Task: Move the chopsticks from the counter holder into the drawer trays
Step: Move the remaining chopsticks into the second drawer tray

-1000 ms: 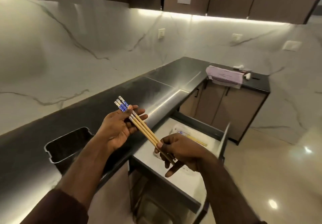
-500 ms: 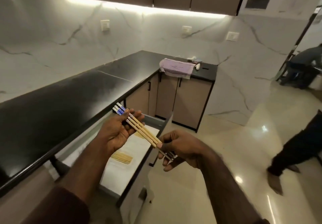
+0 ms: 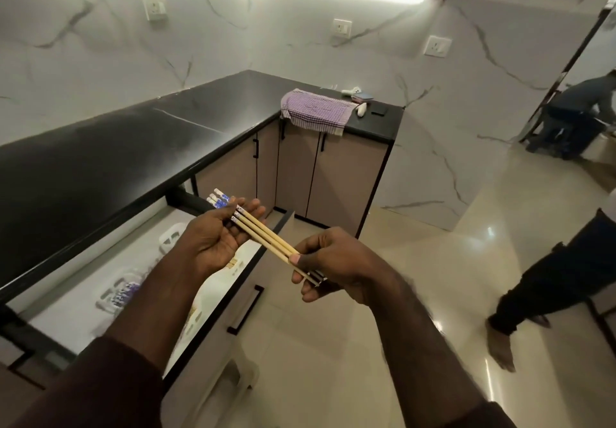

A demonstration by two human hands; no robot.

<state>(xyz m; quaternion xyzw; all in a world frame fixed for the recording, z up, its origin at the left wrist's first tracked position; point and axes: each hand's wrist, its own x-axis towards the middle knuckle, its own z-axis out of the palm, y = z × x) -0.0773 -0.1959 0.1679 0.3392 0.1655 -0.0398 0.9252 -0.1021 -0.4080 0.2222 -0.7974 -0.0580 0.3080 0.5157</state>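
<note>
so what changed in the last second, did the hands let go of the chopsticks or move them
Neither hand let go. The left hand and right hand hold the chopsticks between them in the same grip as before. Only the view swung right: the holder on the counter has left the picture, and the open drawer now lies under the left forearm.

Pale tan chopsticks (image 3: pixel 266 236) with blue-and-white patterned ends. Glossy black surface (image 3: pixel 140 147). Purple-and-white checked cloth (image 3: pixel 315 111). White marble wall (image 3: pixel 233 38) with grey veins. Beige cabinet doors (image 3: pixel 343 174), black handles. White drawer (image 3: pixel 86 307) lining.
</note>
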